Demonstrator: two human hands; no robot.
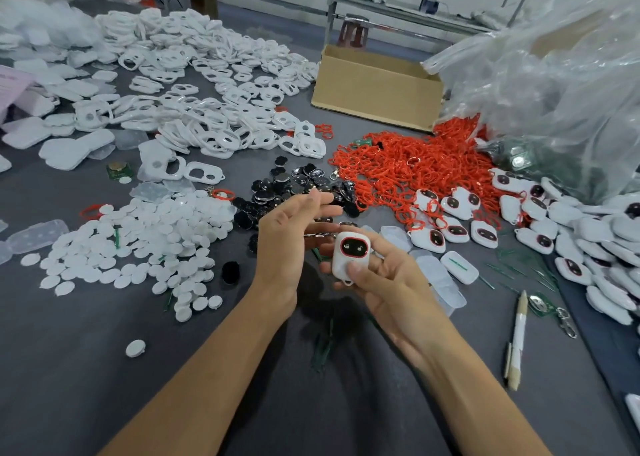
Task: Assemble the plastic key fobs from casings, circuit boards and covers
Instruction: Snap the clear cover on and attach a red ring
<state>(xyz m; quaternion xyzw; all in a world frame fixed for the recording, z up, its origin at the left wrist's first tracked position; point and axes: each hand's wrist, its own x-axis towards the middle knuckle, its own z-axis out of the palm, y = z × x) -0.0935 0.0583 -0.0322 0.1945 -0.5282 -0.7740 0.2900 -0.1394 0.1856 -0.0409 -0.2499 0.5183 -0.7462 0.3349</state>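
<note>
My right hand (384, 279) grips a white key fob (349, 258) with a black face ringed in red, thumb on its lower front. My left hand (291, 237) hovers just left of the fob, fingers straight and relaxed, holding nothing. Behind the hands lies a heap of black face inserts (294, 185). White casing frames (207, 109) are piled at the back left. Round white covers (138, 244) are spread at the left. Red rings (408, 164) form a heap at the right, beside several finished fobs (460, 220).
A cardboard box (377, 88) stands at the back. Clear plastic bags (554, 84) bulge at the right, over green circuit boards (519, 161). A pen (517, 337) and a metal clip (566, 322) lie at the right front. One loose white cover (135, 348) lies at the left front.
</note>
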